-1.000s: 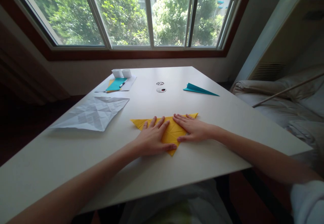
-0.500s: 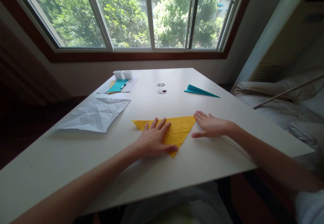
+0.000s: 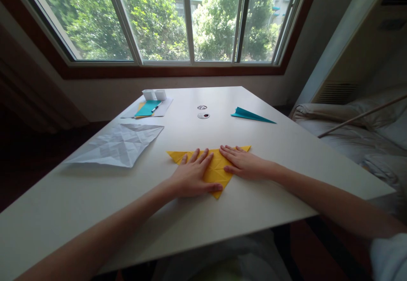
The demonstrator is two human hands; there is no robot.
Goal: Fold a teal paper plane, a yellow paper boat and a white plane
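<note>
A yellow sheet of paper (image 3: 216, 168), folded into a triangle and marked with creases, lies flat on the white table. Its long straight edge faces the window and one corner points toward me. My left hand (image 3: 193, 177) rests flat on its left half, fingers spread, thumb near the corner closest to me. On the right half lies my right hand (image 3: 243, 162), palm down with fingers stretched along the upper edge. Both hands press on the paper from above, and part of it is hidden beneath them.
On the white table (image 3: 152, 234), creased white paper (image 3: 122, 143) lies at left. Behind it are turquoise paper (image 3: 148, 108), a pen (image 3: 154, 108) and small white boxes (image 3: 154, 95). Two round pieces (image 3: 203, 115) lie mid-table; a folded teal paper (image 3: 252, 115) is at right.
My right hand has moved left, from beside the triangle's right corner onto its right half. My left hand and the yellow paper have stayed in place.
</note>
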